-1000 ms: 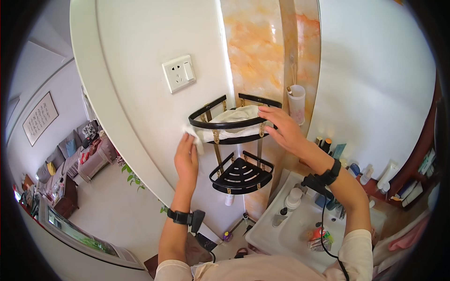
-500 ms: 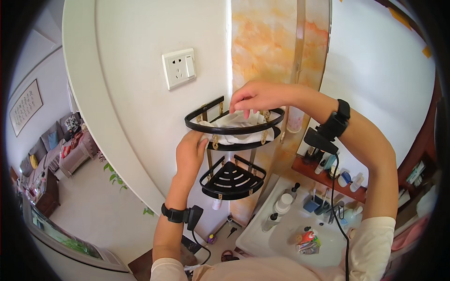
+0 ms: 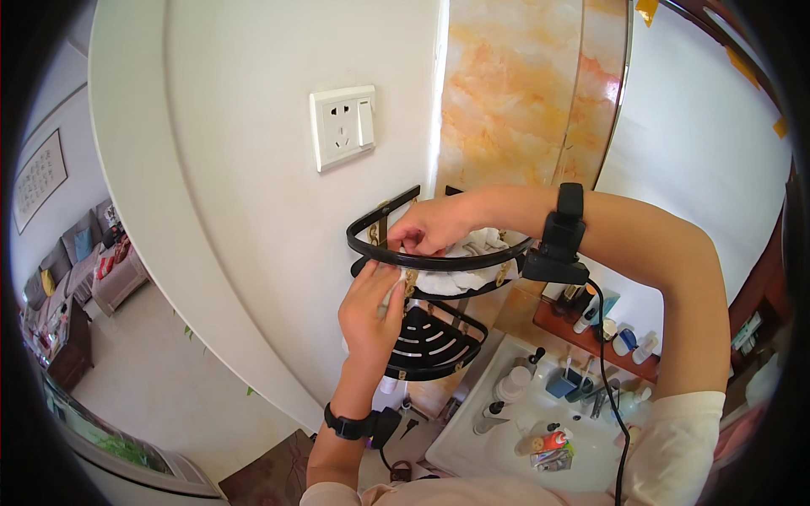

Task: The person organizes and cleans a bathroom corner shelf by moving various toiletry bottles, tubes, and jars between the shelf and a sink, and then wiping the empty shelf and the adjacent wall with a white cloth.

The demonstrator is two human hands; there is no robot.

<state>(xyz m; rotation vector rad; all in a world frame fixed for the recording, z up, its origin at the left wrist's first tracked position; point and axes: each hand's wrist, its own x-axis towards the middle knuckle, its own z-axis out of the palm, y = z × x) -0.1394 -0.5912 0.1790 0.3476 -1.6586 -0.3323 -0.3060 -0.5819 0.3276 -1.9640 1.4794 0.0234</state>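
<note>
A black corner shelf (image 3: 464,261) with gold-coloured scroll posts is fixed where two walls meet. White cloth (image 3: 451,281) lies bunched in its upper tier. My right hand (image 3: 439,221) reaches over the rail into that tier, its fingers curled in at the cloth's left end; the fingertips are partly hidden. At the tier's front left my left hand (image 3: 369,308) comes up from below. Its fingers and thumb close on a bit of white cloth under the rail. The slotted lower tier (image 3: 426,341) is partly behind my left hand.
A wall socket with a switch (image 3: 342,126) is above the shelf. To the lower right a white sink (image 3: 460,438) bears bottles, with a red tube in the basin. Toiletries stand on a reddish-brown ledge (image 3: 548,319) below a mirror. Cables hang from both wrist bands.
My right hand has gone down and left, from above the cloth into the upper tier. The left hand has shifted along the front rail. The view has moved a little, so the shelf appears lower and further right.
</note>
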